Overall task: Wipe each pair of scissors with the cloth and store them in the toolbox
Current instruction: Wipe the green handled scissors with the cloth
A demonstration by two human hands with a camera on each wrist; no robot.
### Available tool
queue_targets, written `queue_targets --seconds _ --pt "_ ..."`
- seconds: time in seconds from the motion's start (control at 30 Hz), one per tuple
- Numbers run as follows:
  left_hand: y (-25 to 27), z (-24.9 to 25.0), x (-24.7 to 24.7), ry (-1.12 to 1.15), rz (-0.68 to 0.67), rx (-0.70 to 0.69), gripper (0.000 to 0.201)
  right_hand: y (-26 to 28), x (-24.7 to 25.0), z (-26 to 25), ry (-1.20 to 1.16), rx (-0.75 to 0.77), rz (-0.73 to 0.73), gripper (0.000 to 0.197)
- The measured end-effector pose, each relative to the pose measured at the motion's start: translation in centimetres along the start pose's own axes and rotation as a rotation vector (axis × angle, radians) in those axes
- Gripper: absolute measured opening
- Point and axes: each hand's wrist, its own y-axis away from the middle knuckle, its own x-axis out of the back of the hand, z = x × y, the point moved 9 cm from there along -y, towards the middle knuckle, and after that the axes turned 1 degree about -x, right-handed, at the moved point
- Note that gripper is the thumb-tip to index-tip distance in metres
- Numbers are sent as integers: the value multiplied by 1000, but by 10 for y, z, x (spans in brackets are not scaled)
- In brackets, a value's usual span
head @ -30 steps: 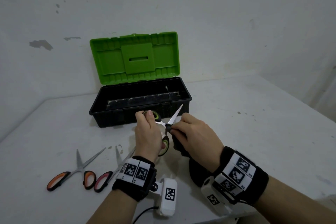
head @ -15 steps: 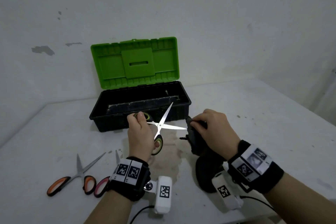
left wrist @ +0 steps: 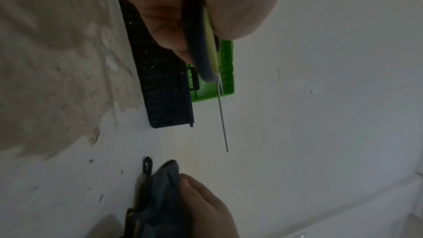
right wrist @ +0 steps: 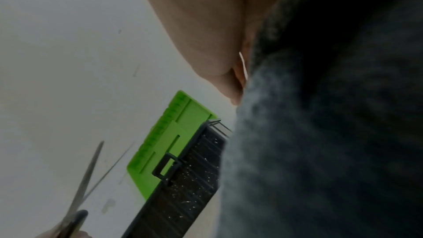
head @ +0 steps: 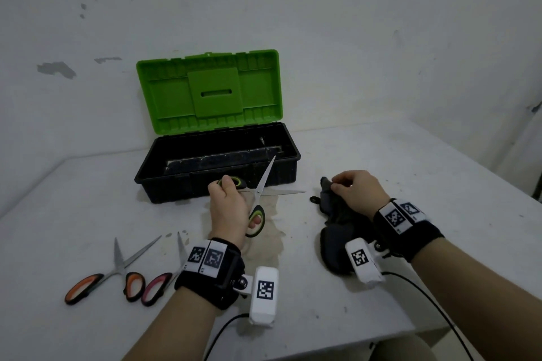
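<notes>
My left hand grips the green-handled scissors by their handles, blades spread wide, just in front of the toolbox. The same scissors fill the left wrist view, one blade pointing down. My right hand pinches the dark cloth, which trails on the table to the right of the scissors, apart from the blades. In the right wrist view the cloth covers most of the frame. The black toolbox stands with its green lid up against the wall.
Two more pairs lie on the table at the front left: orange-handled scissors and pink-handled scissors, partly behind my left wrist. A brownish stain marks the white table. Cables run off the front edge.
My right hand has drawn the cloth off the blade and moved right, down to the table. The scissors' blades have spread wider, and my left hand stays before the toolbox.
</notes>
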Motion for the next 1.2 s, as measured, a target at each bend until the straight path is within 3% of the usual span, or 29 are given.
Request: queue_targets --seconds 0.1,0.17,0.23,0.27,0.4,0.47,0.57,0.67,0.9,1.0,1.2 --pt "-1 -3 -4 49 12 26 30 0 -12 8 94 -30 -68 42" --pt "-1 -4 -7 76 24 33 30 8 -1 -1 219 -15 17 48" --pt "0 -3 -11 123 40 43 28 23 10 -26 233 81 90 41" --pt "1 -2 -14 149 44 48 27 31 11 -38 149 120 58 36" --pt "9 4 -30 226 22 33 28 67 -23 -76 -248 134 -331 38" --pt "16 7 -38 252 -19 35 31 74 -33 -91 -325 180 -395 27" --pt "25 11 -43 310 -104 68 26 70 -34 -95 -459 170 -360 13" --pt "27 16 -38 292 -182 81 23 63 -30 -90 -545 143 -305 13" --pt "16 19 -8 63 -258 -69 15 51 -13 -92 -522 200 -202 11" --pt "22 12 -15 36 -357 -43 14 47 -14 -95 -560 201 -125 9" --pt "24 0 -22 133 -362 24 17 46 -29 -94 -570 195 -74 7"
